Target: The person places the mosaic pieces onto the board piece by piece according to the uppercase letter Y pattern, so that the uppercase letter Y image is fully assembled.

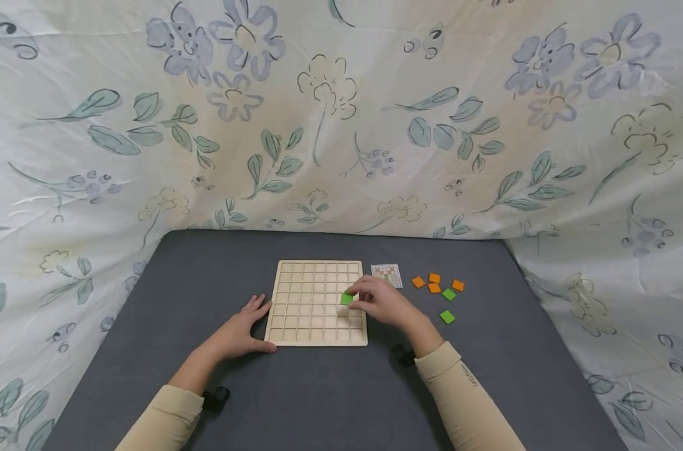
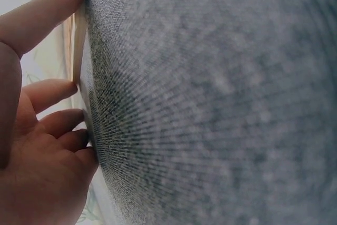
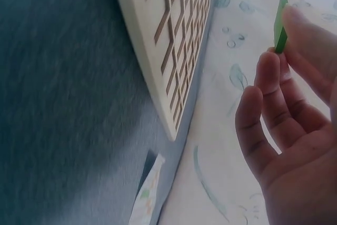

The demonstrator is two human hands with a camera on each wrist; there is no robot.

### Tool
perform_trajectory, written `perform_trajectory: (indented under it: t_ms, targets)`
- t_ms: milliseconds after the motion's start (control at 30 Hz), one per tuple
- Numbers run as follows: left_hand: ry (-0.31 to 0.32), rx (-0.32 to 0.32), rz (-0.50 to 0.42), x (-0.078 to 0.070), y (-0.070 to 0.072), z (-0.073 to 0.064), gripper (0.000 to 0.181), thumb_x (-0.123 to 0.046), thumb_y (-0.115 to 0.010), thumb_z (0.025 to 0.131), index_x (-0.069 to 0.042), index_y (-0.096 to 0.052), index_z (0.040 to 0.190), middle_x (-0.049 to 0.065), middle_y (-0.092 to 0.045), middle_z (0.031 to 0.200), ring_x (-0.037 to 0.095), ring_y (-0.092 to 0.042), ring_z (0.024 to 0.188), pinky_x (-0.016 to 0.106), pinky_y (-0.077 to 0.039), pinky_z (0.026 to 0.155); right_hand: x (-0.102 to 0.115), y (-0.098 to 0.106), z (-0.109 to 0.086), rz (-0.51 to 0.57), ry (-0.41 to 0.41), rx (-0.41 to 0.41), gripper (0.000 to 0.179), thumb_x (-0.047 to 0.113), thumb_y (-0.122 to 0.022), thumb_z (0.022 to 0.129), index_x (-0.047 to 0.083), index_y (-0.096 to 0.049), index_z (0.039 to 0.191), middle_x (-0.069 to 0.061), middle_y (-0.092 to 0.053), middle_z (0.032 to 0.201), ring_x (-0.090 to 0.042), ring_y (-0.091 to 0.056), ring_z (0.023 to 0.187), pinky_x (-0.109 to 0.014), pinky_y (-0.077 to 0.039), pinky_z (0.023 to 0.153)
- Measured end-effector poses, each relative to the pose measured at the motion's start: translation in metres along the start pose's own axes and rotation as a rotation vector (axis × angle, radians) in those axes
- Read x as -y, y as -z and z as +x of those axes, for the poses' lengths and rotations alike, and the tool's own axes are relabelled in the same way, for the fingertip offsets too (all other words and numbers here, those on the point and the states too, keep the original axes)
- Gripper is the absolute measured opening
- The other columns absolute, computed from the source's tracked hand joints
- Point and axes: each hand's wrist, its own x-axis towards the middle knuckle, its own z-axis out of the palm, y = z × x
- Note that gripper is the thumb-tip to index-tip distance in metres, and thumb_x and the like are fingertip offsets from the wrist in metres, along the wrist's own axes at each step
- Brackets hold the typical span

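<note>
Two hands: both ours, both at the board.
Right fingers: right hand [image 1: 382,302] pinches a green tile [image 1: 346,299] between thumb and fingertips [image 3: 269,67]; other fingers loosely curled, nothing else held.
Tile position: over the right part of the wooden grid board [image 1: 317,302], around mid-height. The right wrist view puts the tile [image 3: 280,25] off the board surface, edge-on, not seated.
Left fingers: left hand [image 1: 241,332] lies flat, fingers straight, against the board's left edge, thumb along the bottom-left corner. It braces the board and grips nothing.
Board: all cells look bare from the head view; it sits flat on the grey table [image 1: 150,326].
Loose tiles: orange tiles [image 1: 435,282] and two green ones [image 1: 447,305] lie on the table right of the board, apart from it.
Pattern card: small checkered card [image 1: 386,274] just beside the board's top-right corner.
Step, our call: placing the held tile in a cell. Next move needs the tile turned flat, squared to the cell walls, then lowered; the left hand should keep the board from sliding.
View delta: only the head view shows the layout and which board region we are over. Right wrist shows the gap between tile and board [image 3: 174,40]. Left wrist shows fingertips [image 2: 63,89] touching the board edge [image 2: 79,40]; the rest is table cloth.
</note>
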Motion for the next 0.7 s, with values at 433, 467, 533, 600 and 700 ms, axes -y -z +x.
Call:
perform_trajectory:
  t_ms: [433, 467, 533, 600, 700]
  targets:
    - [0.002, -0.002, 0.005, 0.002, -0.004, -0.002, 0.111, -0.052, -0.086, 0.075, -0.006, -0.03, 0.159, 0.022, -0.016, 0.167, 0.048, -0.01, 0.153, 0.072, -0.022, 0.113, 0.012, -0.027, 0.019, 0.002, 0.074, 0.063, 0.027, 0.02, -0.074, 0.093, 0.013, -0.073, 0.119, 0.001, -0.067, 0.105, -0.008, -0.061, 0.084, -0.024, -0.053, 0.073]
    - [0.003, -0.003, 0.005, 0.002, -0.004, -0.002, 0.111, -0.052, -0.086, 0.075, -0.006, -0.03, 0.159, 0.022, -0.016, 0.167, 0.048, -0.01, 0.153, 0.072, -0.022, 0.113, 0.013, -0.03, 0.02, -0.001, 0.072, 0.065, 0.027, 0.021, -0.075, 0.093, 0.013, -0.073, 0.119, 0.001, -0.067, 0.105, -0.007, -0.061, 0.083, -0.024, -0.053, 0.072]
    - [0.004, -0.004, 0.008, 0.002, -0.005, -0.002, 0.111, -0.053, -0.086, 0.075, -0.006, -0.03, 0.159, 0.022, -0.016, 0.167, 0.048, -0.01, 0.153, 0.072, -0.022, 0.114, 0.013, -0.034, 0.021, -0.014, 0.066, 0.074, 0.028, 0.021, -0.075, 0.092, 0.013, -0.074, 0.119, 0.001, -0.067, 0.105, -0.006, -0.061, 0.082, -0.023, -0.053, 0.072]
    - [0.006, -0.003, 0.012, 0.002, -0.006, -0.002, 0.111, -0.053, -0.085, 0.075, -0.006, -0.03, 0.159, 0.022, -0.016, 0.167, 0.048, -0.01, 0.153, 0.072, -0.021, 0.114, 0.015, -0.038, 0.022, -0.023, 0.06, 0.088, 0.029, 0.021, -0.076, 0.092, 0.012, -0.074, 0.119, 0.0, -0.067, 0.105, -0.007, -0.061, 0.082, -0.023, -0.053, 0.071]
    - [0.009, -0.003, 0.013, 0.002, -0.007, -0.001, 0.111, -0.053, -0.085, 0.075, -0.006, -0.03, 0.159, 0.022, -0.016, 0.167, 0.049, -0.011, 0.153, 0.072, -0.021, 0.114, 0.019, -0.044, 0.024, -0.043, 0.039, 0.105, 0.03, 0.021, -0.076, 0.092, 0.011, -0.074, 0.12, -0.001, -0.068, 0.105, -0.008, -0.062, 0.081, -0.023, -0.052, 0.071]
